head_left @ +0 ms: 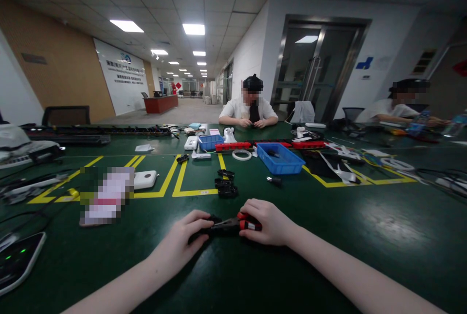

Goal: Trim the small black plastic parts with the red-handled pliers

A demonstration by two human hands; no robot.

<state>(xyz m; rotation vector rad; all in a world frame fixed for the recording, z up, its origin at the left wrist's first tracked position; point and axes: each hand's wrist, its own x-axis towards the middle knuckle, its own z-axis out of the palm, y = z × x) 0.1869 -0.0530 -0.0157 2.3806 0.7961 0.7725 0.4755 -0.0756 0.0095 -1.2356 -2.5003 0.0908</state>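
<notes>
My right hand (270, 222) is closed around the red handles of a pair of pliers (251, 226), whose jaws point left. In my left hand (185, 237), the fingers pinch a small black part (215, 218) at the tip of the pliers. Its shape is mostly hidden by the fingers and too dark to make out. Both hands are low over the dark green table (302, 275), close to its near side. Just beyond them lies a cluster of black plastic parts (226, 187), and a short black cylinder (274, 181) with a metal end lies to the right.
A blue bin (280, 159) holds a dark item, near a white ring (242, 155) and a red strip (233, 146). Leftward are a blurred-out phone (109, 197) and a white device (145, 180). One person (251, 109) sits opposite, another (397, 107) at the right.
</notes>
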